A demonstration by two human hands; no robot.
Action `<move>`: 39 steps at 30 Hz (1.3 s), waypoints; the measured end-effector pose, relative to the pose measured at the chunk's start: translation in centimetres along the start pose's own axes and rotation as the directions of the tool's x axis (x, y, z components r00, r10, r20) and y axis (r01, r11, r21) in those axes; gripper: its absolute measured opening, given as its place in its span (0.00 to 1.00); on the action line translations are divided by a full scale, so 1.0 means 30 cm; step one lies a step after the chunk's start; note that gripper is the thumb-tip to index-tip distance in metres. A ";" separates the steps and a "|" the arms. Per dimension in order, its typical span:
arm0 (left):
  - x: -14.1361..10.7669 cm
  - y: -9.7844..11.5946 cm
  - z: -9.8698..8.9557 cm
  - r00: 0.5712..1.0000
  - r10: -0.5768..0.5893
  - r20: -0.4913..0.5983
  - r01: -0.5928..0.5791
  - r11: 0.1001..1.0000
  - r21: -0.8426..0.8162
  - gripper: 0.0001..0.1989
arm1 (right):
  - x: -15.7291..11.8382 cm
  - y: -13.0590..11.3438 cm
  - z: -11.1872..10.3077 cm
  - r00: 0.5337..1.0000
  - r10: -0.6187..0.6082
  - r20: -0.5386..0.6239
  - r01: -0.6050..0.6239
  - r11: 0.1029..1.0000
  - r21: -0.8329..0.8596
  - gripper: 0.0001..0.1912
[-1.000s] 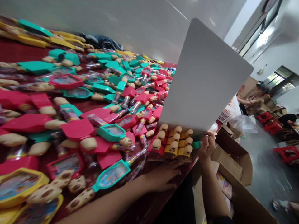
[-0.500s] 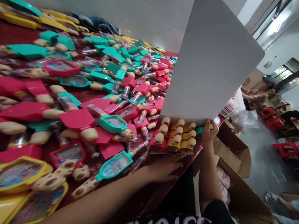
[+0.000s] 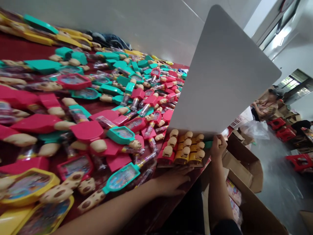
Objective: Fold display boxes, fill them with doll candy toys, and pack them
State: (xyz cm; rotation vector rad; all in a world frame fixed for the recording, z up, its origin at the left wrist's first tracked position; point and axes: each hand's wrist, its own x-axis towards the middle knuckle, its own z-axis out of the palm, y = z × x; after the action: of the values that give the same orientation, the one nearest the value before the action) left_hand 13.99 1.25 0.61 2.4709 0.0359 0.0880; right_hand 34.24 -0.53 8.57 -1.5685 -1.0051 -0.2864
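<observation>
The right hand [image 3: 217,147] is curling shut, pinching the lower edge of a white board [image 3: 221,71] tilted up over the red table's [image 3: 14,49] near edge — the left hand [image 3: 172,181] is resting spread open there, just below a packed row of yellow and red candy toys [image 3: 181,151].

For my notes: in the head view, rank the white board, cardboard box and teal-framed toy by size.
1. White board, largest.
2. Cardboard box, though the frame cuts it off, so unsure.
3. Teal-framed toy, smallest.
</observation>
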 end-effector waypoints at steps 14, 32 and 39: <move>-0.019 0.069 -0.057 0.996 -0.077 0.054 0.080 0.995 -0.051 0.08 | -0.136 -0.089 -0.114 0.996 -0.081 0.049 0.087 0.987 -0.137 0.16; -0.012 0.069 -0.063 0.983 -0.081 0.163 0.101 0.988 -0.116 0.07 | -0.170 -0.089 -0.104 0.976 -0.213 -0.056 0.188 0.940 -0.285 0.17; -0.002 0.039 -0.030 0.991 -0.091 0.093 0.101 0.989 -0.106 0.14 | -0.083 -0.073 -0.045 0.900 -0.429 -0.073 0.331 0.784 -0.526 0.15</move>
State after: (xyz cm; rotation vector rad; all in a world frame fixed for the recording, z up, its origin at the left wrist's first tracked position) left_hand 13.86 0.90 2.04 2.3558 0.1088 -0.0593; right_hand 31.64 -2.96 8.78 -1.7412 -1.1513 -1.0400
